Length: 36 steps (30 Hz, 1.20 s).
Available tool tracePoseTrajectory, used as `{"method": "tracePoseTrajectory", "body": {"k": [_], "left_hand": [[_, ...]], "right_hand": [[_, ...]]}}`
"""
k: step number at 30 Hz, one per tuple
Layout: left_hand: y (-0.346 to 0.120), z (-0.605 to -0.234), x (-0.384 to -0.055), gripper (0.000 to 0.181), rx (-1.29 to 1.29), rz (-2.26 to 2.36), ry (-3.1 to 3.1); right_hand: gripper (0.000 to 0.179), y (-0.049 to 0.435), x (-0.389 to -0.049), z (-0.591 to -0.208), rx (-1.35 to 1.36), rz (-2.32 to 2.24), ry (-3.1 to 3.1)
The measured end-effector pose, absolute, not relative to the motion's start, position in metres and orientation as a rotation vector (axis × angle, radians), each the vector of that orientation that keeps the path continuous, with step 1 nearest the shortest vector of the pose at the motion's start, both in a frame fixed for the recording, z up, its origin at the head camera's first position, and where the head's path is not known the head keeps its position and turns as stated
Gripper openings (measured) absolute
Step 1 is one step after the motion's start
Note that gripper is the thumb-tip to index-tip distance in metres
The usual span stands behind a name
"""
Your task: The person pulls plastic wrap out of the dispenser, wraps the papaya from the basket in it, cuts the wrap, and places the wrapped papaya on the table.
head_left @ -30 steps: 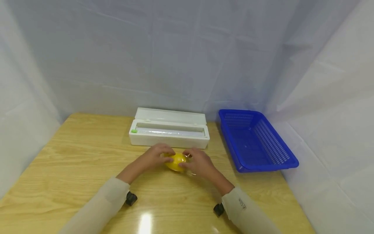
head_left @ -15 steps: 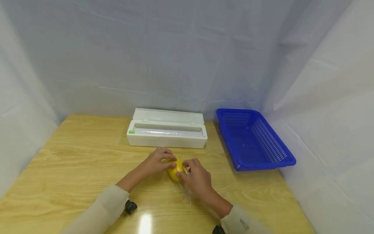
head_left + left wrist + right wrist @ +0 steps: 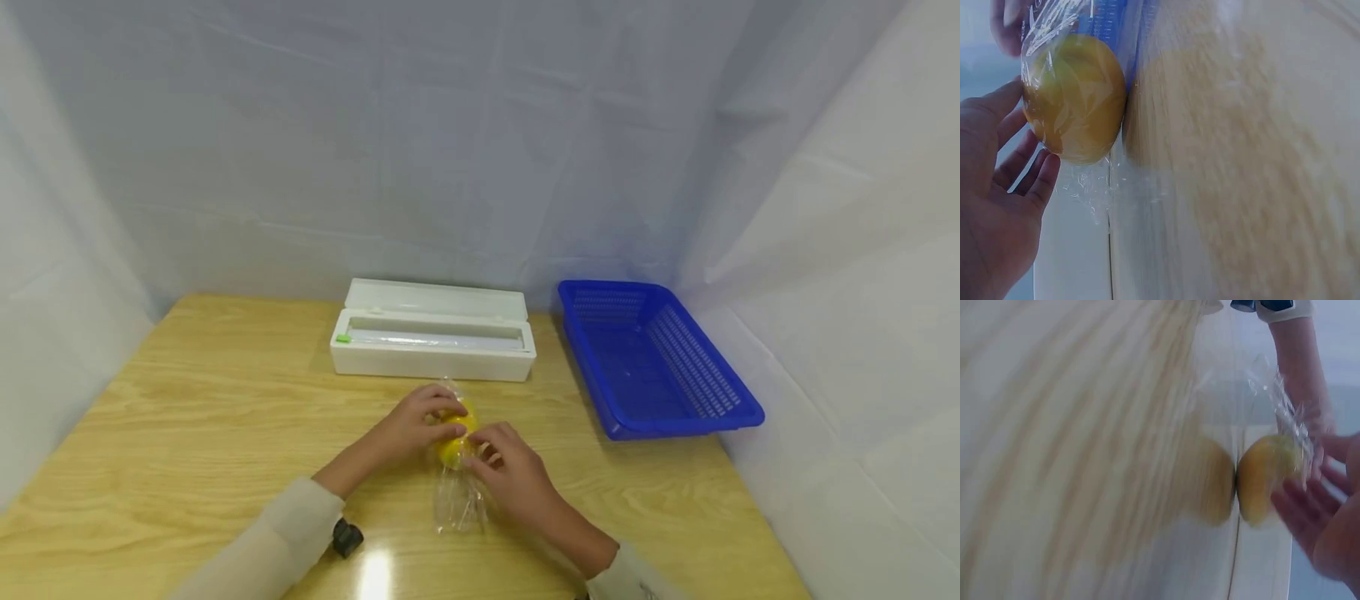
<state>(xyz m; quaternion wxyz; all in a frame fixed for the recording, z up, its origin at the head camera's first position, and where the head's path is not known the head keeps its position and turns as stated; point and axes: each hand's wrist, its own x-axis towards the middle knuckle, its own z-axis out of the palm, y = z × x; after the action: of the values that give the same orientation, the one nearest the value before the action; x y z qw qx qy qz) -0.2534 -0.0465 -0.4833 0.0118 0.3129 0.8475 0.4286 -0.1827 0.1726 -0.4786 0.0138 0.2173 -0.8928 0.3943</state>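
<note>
A yellow fruit (image 3: 453, 451) with a greenish tinge is wrapped in clear cling film (image 3: 456, 503), whose loose tail spreads over the table toward the person. My left hand (image 3: 417, 423) holds the fruit from the left, its fingertips against the film. On the other side my right hand (image 3: 516, 475) has its thumb and forefinger bent at the film on the fruit's right. In the left wrist view the fruit (image 3: 1075, 100) shows through shiny, creased film. Crinkled film (image 3: 1297, 431) gathers near the right fingers in the right wrist view, where they partly cover the fruit (image 3: 1263, 478).
A white box (image 3: 431, 362) with its lid raised stands just behind the hands, with a film roll (image 3: 435, 339) and a green tab (image 3: 342, 338) inside. To the right sits a blue plastic basket (image 3: 611, 392). Pale sheets hang around the wooden table (image 3: 225, 400).
The fruit has turned between the hands and come slightly nearer the person. The film's tail now spreads below it. My right hand has moved closer to the person.
</note>
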Motion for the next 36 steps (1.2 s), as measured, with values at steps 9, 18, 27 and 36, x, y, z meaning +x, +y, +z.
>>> {"method": "tracePoseTrajectory", "body": {"k": [9,18,27,36], "left_hand": [[-0.044,-0.485,-0.255,0.026,0.906,1.387,2.625],[-0.043,-0.486,-0.253,0.027,0.834,1.457,2.567],[-0.043,-0.485,-0.252,0.030,0.851,1.477,2.572],[-0.043,-0.484,-0.249,0.019,0.915,1.504,2.572]], "right_hand": [[0.037,0.196,-0.183,-0.488,1.417,0.544,-2.473],[0.018,0.187,-0.182,-0.485,1.323,0.388,-2.408],[0.009,0.175,-0.192,-0.478,0.991,0.940,-2.556],[0.017,0.168,-0.211,-0.478,0.580,1.371,-2.704]]}}
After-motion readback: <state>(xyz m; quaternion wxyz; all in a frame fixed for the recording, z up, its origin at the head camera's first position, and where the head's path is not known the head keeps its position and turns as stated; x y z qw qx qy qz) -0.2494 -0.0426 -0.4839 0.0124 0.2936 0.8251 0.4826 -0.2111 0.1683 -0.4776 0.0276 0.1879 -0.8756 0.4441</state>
